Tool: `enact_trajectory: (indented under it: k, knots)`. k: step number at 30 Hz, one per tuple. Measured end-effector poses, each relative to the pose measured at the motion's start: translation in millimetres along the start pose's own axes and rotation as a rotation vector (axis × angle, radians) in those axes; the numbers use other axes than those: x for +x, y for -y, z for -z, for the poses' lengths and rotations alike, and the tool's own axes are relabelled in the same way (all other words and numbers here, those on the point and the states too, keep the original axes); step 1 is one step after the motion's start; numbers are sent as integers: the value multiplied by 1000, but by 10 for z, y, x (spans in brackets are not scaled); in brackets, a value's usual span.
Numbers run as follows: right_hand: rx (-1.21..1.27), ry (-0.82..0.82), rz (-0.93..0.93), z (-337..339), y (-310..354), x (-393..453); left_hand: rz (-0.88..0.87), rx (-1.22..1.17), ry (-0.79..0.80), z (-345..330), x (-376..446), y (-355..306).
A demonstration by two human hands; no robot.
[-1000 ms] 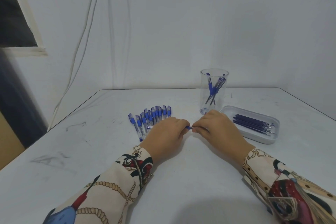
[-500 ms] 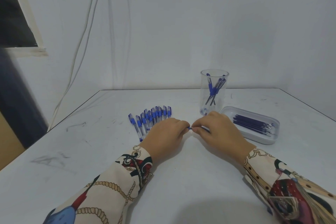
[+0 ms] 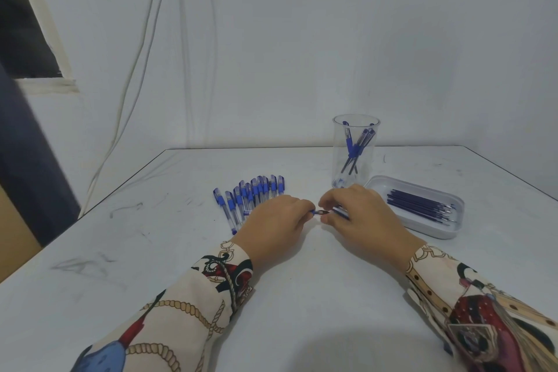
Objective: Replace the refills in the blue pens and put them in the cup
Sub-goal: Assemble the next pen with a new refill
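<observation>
My left hand (image 3: pixel 276 220) and my right hand (image 3: pixel 359 214) meet at mid-table, both pinching one blue pen (image 3: pixel 317 212); only a short blue stretch of the pen shows between the fingertips. A second blue piece (image 3: pixel 341 212) pokes out under the right fingers. Behind my left hand lies a row of several blue-capped clear pens (image 3: pixel 250 193). A clear cup (image 3: pixel 355 151) holding three blue pens stands behind my right hand. To its right, a white tray (image 3: pixel 422 228) holds several dark blue refills (image 3: pixel 419 205).
The white table (image 3: pixel 151 251) is scuffed with dark marks on its left side. A white wall rises close behind it, with cables (image 3: pixel 133 84) hanging down at the left. The table's left edge drops off beside a dark frame.
My two hands have drawn slightly apart, so a little more of the pen shows between the fingertips. Everything else on the table stays where it was.
</observation>
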State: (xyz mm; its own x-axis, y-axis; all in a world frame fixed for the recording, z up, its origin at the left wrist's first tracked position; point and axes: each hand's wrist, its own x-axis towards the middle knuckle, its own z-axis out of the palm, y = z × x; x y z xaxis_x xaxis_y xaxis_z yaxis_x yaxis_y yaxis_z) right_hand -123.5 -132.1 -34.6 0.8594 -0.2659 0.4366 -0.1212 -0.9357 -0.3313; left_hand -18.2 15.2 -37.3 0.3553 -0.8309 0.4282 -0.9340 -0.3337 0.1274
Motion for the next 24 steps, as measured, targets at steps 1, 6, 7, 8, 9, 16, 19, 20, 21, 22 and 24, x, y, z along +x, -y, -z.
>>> enact_trajectory:
  k: [1, 6, 7, 8, 9, 16, 19, 20, 21, 22, 24]
  knots:
    - [9, 4, -3, 10, 4, -1, 2, -3, 0, -3, 2, 5]
    - [-1, 21, -27, 25, 16, -4, 7, 6, 8, -2, 4, 0]
    - [13, 23, -33, 25, 18, -6, 5, 7, 6, 3, 0, -3]
    - [19, 29, -34, 28, 23, -8, 2, 3, -3, 9, -5, -4]
    - [14, 35, -34, 32, 29, -10, -1, -1, -11, 11, -11, -4]
    - [49, 34, -36, 65, 23, -4, 1, -10, -1, 11, 2, 4]
    - [87, 46, -39, 56, -2, 11, 3, -7, 11, 26, 2, -3]
    - [113, 53, -54, 53, -10, 14, 6, -4, 16, 30, 3, -6]
    - [140, 60, -70, 53, -12, 14, 11, -4, 20, 28, 2, -6]
    - [163, 65, -82, 57, -13, 15, 16, -6, 21, 23, 5, 0]
    - [195, 67, -87, 84, -9, 12, 23, -12, 17, 11, 6, 16]
